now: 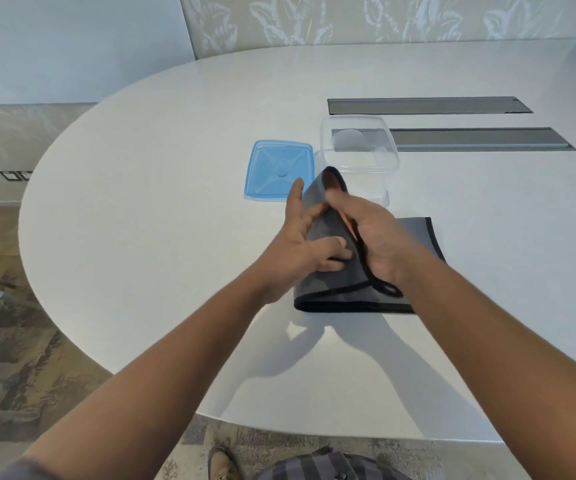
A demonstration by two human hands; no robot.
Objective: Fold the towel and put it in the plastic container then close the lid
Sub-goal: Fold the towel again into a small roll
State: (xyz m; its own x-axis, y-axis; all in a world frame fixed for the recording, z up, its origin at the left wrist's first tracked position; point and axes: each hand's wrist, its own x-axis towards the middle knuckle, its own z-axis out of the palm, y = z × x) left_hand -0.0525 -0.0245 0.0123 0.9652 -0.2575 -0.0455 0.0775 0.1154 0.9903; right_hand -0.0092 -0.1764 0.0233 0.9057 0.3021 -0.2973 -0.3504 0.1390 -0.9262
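Observation:
A grey towel (335, 292) with a black hem lies partly folded on the white table (161, 209). Its left half is lifted and curled over toward the right. My left hand (305, 244) presses flat against the raised flap, fingers spread. My right hand (373, 233) grips the flap's upper edge from the other side. Just beyond the towel stands the clear plastic container (359, 150), open and with nothing inside. Its blue lid (279, 171) lies flat on the table to the container's left.
Two grey recessed strips (428, 105) (480, 139) run across the table behind the container. The table's curved edge falls away on the left and near side. A shoe (222, 462) shows on the patterned floor below.

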